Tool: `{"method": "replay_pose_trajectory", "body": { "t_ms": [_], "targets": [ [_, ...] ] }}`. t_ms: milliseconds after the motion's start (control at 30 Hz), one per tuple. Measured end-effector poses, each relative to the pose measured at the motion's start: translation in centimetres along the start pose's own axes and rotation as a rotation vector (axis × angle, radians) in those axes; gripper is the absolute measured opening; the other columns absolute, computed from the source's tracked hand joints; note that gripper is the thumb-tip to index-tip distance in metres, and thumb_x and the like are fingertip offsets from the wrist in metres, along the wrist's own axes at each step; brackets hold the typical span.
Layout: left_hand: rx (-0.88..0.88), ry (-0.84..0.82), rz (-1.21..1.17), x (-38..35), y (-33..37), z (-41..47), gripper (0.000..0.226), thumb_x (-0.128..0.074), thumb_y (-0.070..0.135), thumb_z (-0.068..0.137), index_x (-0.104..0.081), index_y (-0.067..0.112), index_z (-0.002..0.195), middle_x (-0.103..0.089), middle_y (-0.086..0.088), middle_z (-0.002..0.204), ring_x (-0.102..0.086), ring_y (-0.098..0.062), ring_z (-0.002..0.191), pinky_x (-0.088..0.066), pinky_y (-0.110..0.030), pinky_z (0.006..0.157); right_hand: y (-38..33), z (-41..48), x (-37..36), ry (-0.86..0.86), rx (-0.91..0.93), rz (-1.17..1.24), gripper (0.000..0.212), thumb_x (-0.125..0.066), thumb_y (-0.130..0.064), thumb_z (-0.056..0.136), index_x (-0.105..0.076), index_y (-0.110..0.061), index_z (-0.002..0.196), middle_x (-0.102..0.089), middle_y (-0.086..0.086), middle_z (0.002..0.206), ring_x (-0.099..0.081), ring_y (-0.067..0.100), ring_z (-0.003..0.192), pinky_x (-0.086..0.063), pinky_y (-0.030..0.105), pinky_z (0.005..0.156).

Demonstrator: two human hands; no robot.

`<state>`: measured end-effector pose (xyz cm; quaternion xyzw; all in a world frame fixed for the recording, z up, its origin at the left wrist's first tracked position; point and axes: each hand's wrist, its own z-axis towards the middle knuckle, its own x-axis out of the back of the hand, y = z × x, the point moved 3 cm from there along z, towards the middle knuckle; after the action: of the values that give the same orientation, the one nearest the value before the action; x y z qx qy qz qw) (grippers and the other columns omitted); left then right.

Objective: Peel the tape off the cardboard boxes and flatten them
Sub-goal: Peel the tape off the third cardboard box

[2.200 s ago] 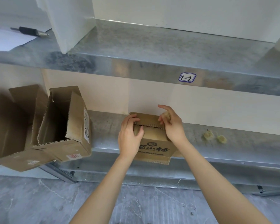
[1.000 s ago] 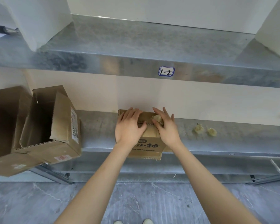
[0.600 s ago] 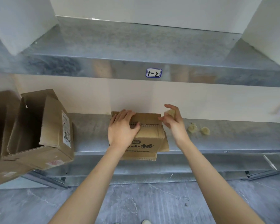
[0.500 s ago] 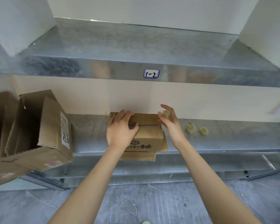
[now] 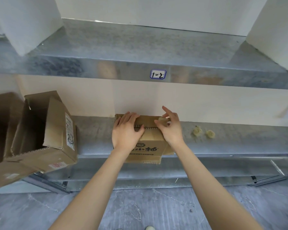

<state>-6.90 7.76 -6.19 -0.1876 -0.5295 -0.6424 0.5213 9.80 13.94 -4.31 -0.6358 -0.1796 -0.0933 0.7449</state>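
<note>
A small brown cardboard box point(image 5: 150, 145) stands on the metal shelf point(image 5: 239, 143). Its top flaps are closed along a corrugated seam, and a printed flap hangs over the shelf's front edge. A crumpled yellowish tape wad point(image 5: 163, 121) is pinched in the right hand point(image 5: 171, 130) above the box's right corner. Two more tape balls point(image 5: 197, 131) lie on the shelf to the right. At left, two larger open boxes point(image 5: 56, 130) lie tipped on their sides.

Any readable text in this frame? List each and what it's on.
"1-2": handwritten sticker on the front edge of the upper shelf.
"小柚": printed on the front of the small box, start covered; line beneath too small.
Open box: white label and red label too blurred to read.
</note>
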Motion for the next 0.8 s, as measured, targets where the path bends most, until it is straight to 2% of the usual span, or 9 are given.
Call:
{"method": "replay_pose_trajectory", "body": {
  "t_ms": [67, 167, 267, 333, 400, 467, 500, 600, 800],
  "targets": [
    [-0.008, 0.008, 0.007, -0.1, 0.0, 0.0, 0.039, -0.066, 0.037, 0.083, -0.066, 0.021, 0.119, -0.065, 0.005, 0.127, -0.053, -0.019, 0.129, -0.041, -0.037, 0.106, -0.1, -0.1, -0.6, 0.02, 0.036, -0.081, 0.051, -0.072, -0.015, 0.085, -0.057, -0.024, 0.133, -0.047, 0.0, 0.118, -0.052, -0.004, 0.099, -0.044, 0.018, 0.095],
    [-0.015, 0.021, 0.01, -0.1, -0.2, -0.1, 0.04, -0.065, 0.037, 0.083, -0.066, 0.02, 0.118, -0.065, 0.003, 0.126, -0.055, -0.02, 0.127, -0.04, -0.036, 0.105, 0.2, -0.4, -1.3, 0.069, 0.017, -0.28, 0.053, -0.072, -0.025, 0.082, -0.056, -0.029, 0.132, -0.042, 0.001, 0.134, -0.04, 0.019, 0.123, -0.036, 0.037, 0.106],
    [-0.032, 0.033, 0.014, 0.0, 0.0, -0.2, 0.039, -0.065, 0.037, 0.082, -0.066, 0.02, 0.118, -0.066, 0.003, 0.124, -0.056, -0.021, 0.125, -0.041, -0.037, 0.103, 1.0, -0.3, -1.3, -0.004, -0.127, -0.282, 0.063, -0.07, -0.039, 0.085, -0.045, -0.025, 0.141, -0.035, 0.004, 0.147, -0.031, 0.024, 0.136, -0.029, 0.044, 0.113],
    [-0.024, 0.03, 0.016, 0.1, 0.2, -0.2, 0.039, -0.065, 0.037, 0.082, -0.066, 0.02, 0.118, -0.065, 0.004, 0.124, -0.055, -0.02, 0.125, -0.041, -0.036, 0.103, 1.3, -0.4, -1.5, -0.068, -0.08, -0.334, 0.061, -0.06, -0.042, 0.093, -0.04, -0.018, 0.145, -0.036, 0.006, 0.152, -0.029, 0.024, 0.141, -0.028, 0.045, 0.114],
    [-0.014, 0.024, 0.013, 0.1, 0.2, -0.1, 0.039, -0.066, 0.037, 0.082, -0.066, 0.021, 0.117, -0.065, 0.005, 0.125, -0.054, -0.019, 0.126, -0.04, -0.036, 0.104, 1.4, -0.6, -1.5, -0.081, -0.001, -0.323, 0.046, -0.051, -0.039, 0.099, -0.048, -0.017, 0.139, -0.036, 0.005, 0.154, -0.027, 0.02, 0.145, -0.028, 0.04, 0.116],
    [-0.006, 0.019, 0.01, 0.1, 0.2, -0.2, 0.039, -0.066, 0.038, 0.082, -0.066, 0.022, 0.117, -0.064, 0.006, 0.125, -0.054, -0.018, 0.127, -0.039, -0.036, 0.106, 1.3, -1.1, -1.3, -0.074, -0.006, -0.17, 0.024, -0.048, -0.037, 0.101, -0.059, -0.022, 0.116, -0.038, 0.001, 0.154, -0.026, 0.013, 0.146, -0.027, 0.032, 0.116],
    [-0.004, 0.02, 0.01, 0.1, 0.2, -0.2, 0.038, -0.066, 0.038, 0.082, -0.066, 0.022, 0.117, -0.064, 0.006, 0.125, -0.053, -0.018, 0.127, -0.039, -0.036, 0.106, 1.3, -1.4, -1.2, -0.068, -0.032, -0.068, 0.024, -0.047, -0.037, 0.101, -0.061, -0.021, 0.113, -0.04, -0.001, 0.153, -0.028, 0.01, 0.144, -0.027, 0.025, 0.114],
    [0.01, 0.015, -0.001, 0.1, 0.2, -0.1, 0.038, -0.067, 0.037, 0.082, -0.066, 0.022, 0.117, -0.064, 0.006, 0.125, -0.053, -0.018, 0.127, -0.04, -0.036, 0.106, 1.3, -2.1, 0.2, -0.006, -0.143, 0.241, 0.036, -0.046, -0.035, 0.102, -0.06, -0.015, 0.128, -0.05, -0.009, 0.145, -0.048, 0.0, 0.126, -0.033, 0.009, 0.1],
    [0.018, 0.011, -0.001, 0.0, 0.2, 0.0, 0.037, -0.067, 0.036, 0.081, -0.066, 0.021, 0.115, -0.064, 0.005, 0.124, -0.055, -0.018, 0.125, -0.043, -0.036, 0.103, 3.2, -2.9, 2.2, 0.029, -0.344, 0.724, 0.032, -0.045, -0.023, 0.103, -0.055, -0.013, 0.131, -0.06, 0.006, 0.135, -0.058, 0.014, 0.122, -0.046, 0.029, 0.104]
  ]
}}
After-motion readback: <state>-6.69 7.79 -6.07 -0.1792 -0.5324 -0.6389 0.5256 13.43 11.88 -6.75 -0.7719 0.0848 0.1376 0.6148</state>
